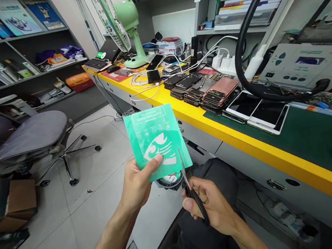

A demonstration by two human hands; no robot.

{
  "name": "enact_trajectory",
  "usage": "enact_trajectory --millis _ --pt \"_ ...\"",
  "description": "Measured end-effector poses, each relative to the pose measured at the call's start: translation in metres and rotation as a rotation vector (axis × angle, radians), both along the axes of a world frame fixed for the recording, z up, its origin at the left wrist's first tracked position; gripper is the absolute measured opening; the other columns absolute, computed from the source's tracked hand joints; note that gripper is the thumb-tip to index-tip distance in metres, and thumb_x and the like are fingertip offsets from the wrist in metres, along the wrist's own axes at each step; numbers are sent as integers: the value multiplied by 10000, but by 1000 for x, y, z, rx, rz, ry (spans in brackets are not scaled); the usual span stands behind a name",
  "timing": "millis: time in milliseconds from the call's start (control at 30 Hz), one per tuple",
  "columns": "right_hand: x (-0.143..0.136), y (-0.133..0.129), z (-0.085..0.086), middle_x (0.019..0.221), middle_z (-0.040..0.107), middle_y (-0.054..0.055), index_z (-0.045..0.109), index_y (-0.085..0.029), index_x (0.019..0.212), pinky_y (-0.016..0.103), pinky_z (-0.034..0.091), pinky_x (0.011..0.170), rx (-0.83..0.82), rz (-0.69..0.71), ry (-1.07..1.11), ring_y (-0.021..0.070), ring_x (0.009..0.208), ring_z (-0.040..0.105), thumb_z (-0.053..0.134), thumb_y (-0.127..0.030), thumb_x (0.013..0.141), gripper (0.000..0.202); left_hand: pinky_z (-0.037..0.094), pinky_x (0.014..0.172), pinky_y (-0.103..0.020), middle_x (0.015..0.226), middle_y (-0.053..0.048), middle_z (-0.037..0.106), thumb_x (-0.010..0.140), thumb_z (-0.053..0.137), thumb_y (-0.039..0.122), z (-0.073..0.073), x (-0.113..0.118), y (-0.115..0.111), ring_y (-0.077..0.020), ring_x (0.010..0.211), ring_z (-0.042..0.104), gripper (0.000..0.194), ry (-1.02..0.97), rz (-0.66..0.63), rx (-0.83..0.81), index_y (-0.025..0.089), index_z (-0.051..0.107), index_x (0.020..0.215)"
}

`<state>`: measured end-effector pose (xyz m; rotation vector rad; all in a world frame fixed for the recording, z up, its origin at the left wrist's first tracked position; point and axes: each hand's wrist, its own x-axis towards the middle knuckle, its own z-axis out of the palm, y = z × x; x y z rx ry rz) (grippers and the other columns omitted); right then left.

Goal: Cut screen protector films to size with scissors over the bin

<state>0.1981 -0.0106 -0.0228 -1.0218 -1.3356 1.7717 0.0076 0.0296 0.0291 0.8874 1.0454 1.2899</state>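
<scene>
My left hand (140,179) grips a flat green packet (157,141) by its lower left corner, thumb on top. White print on the packet reads "CUTTING SKIN HYDROGEL" and appears upside down. In my right hand (207,201) are black-handled scissors (199,204), fingers around the handles. The metal blades point up and lie at the packet's right-hand edge; whether they cut into it I cannot tell. Below the packet, partly hidden by it, a bin (171,186) holds green and white wrappers.
On the yellow-edged desk (277,155) at right lie stacks of phone parts (191,87), white-framed phones (268,115) and tangled white cables (141,81). A green fan (134,36) stands farther back. An office chair (35,131) and a cardboard box (18,199) are at left.
</scene>
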Motion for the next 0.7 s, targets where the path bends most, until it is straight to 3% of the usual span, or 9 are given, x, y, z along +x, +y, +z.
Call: enact_trajectory --millis 367,700 --pt "-1 0 -3 654 489 -39 553 -170 802 236 387 526 -56 -8 63 109 563 465 842 -473 727 425 598 608 -344 793 -89 748 786 801 302 2 0 0 -244 666 716 207 36 16 -3 111 741 843" --pt "-5 -3 -9 597 397 -70 517 -179 737 226 322 470 -17 -13 45 80 487 403 813 -426 786 390 580 616 -343 768 -77 744 783 802 307 0 -7 -2 -245 672 711 183 88 53 9 133 747 784"
